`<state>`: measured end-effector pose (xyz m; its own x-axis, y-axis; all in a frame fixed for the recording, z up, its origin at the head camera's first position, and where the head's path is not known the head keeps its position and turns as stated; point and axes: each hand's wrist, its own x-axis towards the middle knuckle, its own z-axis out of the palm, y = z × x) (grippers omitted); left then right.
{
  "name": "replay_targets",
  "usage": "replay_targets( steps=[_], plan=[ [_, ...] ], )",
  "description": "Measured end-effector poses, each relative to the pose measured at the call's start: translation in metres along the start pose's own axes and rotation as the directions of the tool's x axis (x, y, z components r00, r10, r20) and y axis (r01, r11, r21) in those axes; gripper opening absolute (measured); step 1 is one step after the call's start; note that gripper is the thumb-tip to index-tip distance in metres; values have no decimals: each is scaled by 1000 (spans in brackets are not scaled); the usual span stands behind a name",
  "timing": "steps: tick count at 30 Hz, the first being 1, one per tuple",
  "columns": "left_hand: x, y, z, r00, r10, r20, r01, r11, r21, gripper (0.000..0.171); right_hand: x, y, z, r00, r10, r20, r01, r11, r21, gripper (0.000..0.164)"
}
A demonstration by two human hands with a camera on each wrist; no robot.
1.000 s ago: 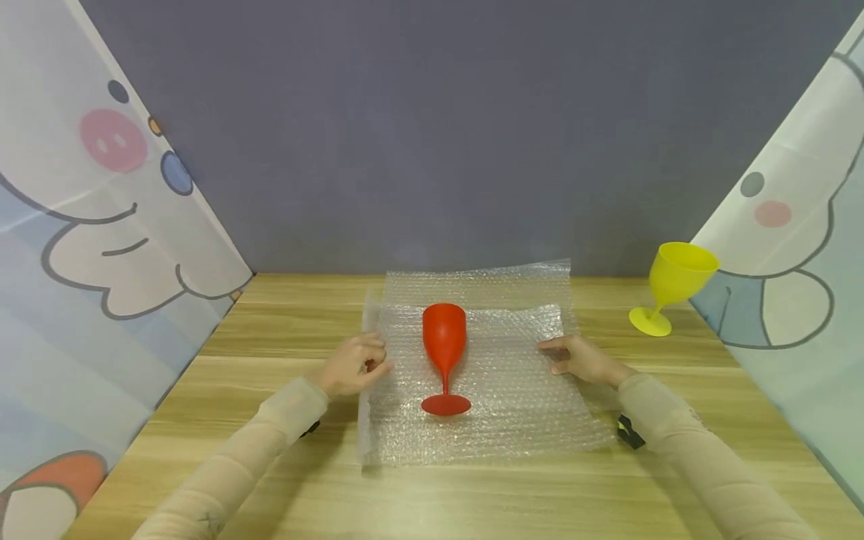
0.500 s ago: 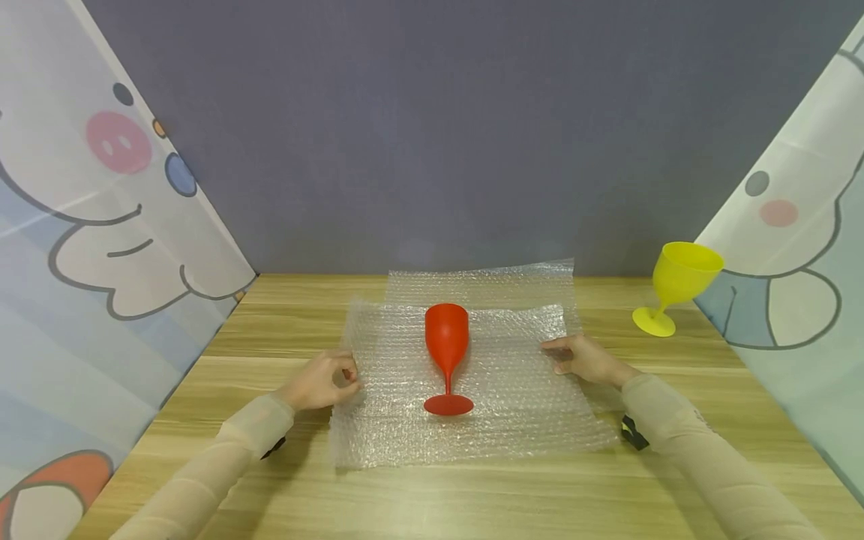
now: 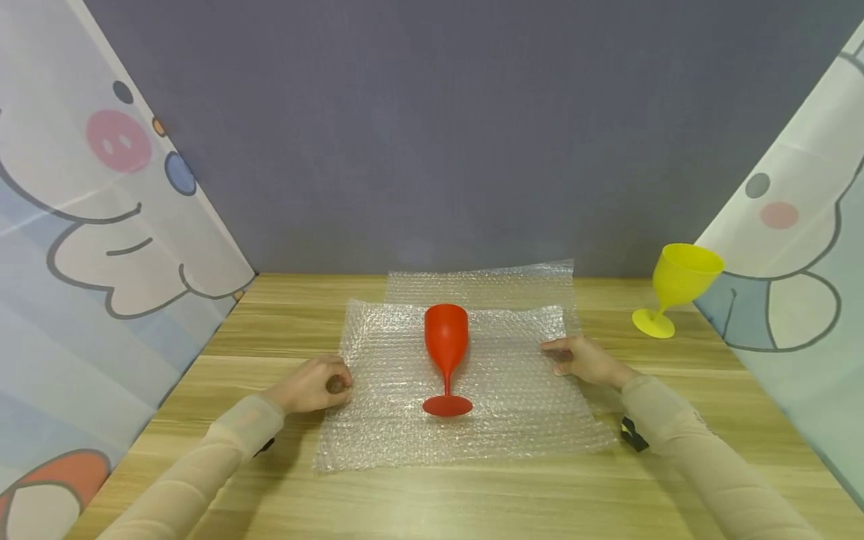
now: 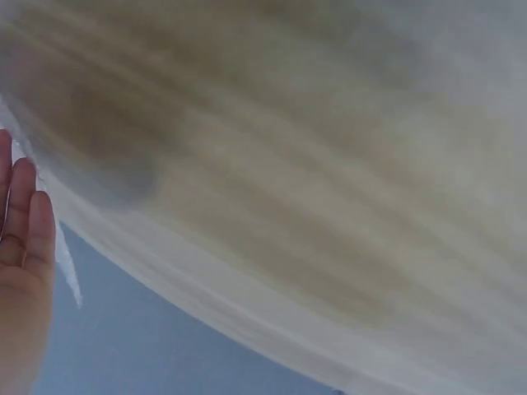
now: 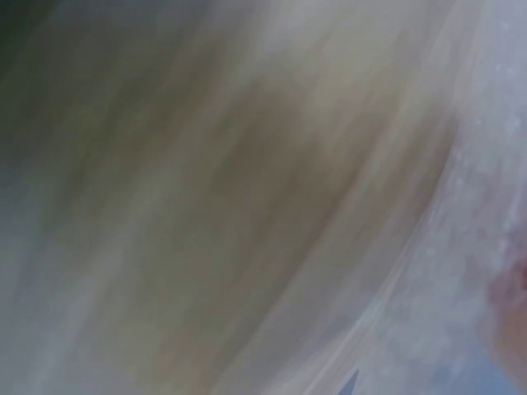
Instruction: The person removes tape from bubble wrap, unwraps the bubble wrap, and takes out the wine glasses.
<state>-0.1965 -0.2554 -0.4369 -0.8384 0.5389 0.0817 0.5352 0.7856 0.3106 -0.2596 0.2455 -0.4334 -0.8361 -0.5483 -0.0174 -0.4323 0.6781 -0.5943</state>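
Note:
In the head view a red plastic goblet [image 3: 446, 337] lies on its side on a clear sheet of bubble wrap [image 3: 513, 405], its bowl toward the back and its foot toward the front. My left hand [image 3: 312, 384] pinches the sheet's left edge, thumb and forefinger making a ring. At the right edge, my right hand [image 3: 586, 361] rests its fingertips on the wrap, with thumb and forefinger apart. The left wrist view shows the left fingers [image 4: 39, 226] beside the wrap's edge [image 4: 67, 267]. Only a blurred part of the right hand [image 5: 512, 317] shows in the right wrist view.
A second bubble wrap sheet [image 3: 482, 286] sticks out behind the first, near the grey back wall [image 3: 418, 142]. At the back right a yellow goblet [image 3: 682, 276] stands upright on the wooden table [image 3: 432, 502]. Cartoon-printed panels [image 3: 101, 202] flank both sides.
My left hand has moved left and slightly toward the front, drawing the folded left side of the bubble wrap out flat. The right hand and both goblets have stayed in place.

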Motion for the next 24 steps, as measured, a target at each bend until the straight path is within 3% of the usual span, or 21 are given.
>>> replay_targets(
  steps=[4, 8, 18, 24],
  plan=[
    [8, 1, -2, 1000, 14, 28, -14, 1000, 12, 14, -1, 0, 0, 1000, 2, -2, -2, 1000, 2, 46],
    [21, 5, -2, 999, -15, 43, 17, 999, -45, 20, -2, 1, -1, 1000, -5, -8, 5, 1000, -2, 46],
    [56, 15, 8, 996, -63, 69, 78, 967, -242, 63, -1, 0, 0, 1000, 3, -6, -3, 1000, -22, 45],
    [64, 18, 8, 993, -55, 102, 78, 968, -238, 67, 2, -1, 1, 1000, 7, -7, -7, 1000, -16, 45]
  ],
)
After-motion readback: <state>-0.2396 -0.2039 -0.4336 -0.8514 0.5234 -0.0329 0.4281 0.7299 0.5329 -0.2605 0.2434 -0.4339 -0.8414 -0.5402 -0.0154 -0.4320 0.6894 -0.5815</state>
